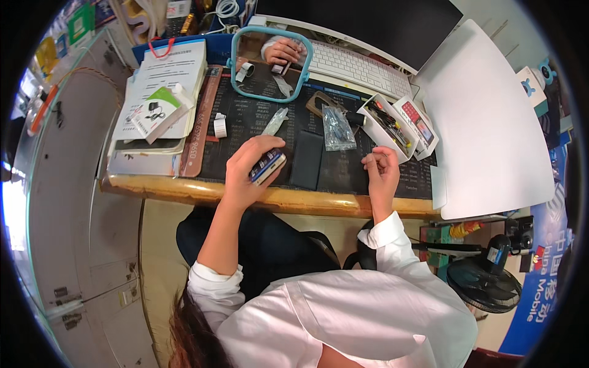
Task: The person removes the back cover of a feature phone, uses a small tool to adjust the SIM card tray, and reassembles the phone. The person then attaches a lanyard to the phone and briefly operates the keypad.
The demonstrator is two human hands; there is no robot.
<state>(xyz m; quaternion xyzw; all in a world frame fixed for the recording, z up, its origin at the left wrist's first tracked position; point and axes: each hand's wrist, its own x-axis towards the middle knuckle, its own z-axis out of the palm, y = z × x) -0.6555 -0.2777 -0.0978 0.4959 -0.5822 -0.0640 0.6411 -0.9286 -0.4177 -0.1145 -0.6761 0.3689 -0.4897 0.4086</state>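
Seems to be at a handling stage: grasping a small keypad phone [268, 167] in the left hand [247, 162], perhaps to look over or ready its casing. Calls next, most likely, for bringing the right hand [383, 168] leftward to help at the phone, with a firm hold against dropping it. Sits within the left hand's curled fingers, tilted, on the person's side of the blue-framed mirror [261, 66]; shows a dark face and a pale edge. Bends the right-hand fingers loosely, thumb near the fingertips, to the right of the mirror and nearer the person; cannot tell whether pinching something tiny. Has a plastic sleeve [275, 121] between mirror and left hand.
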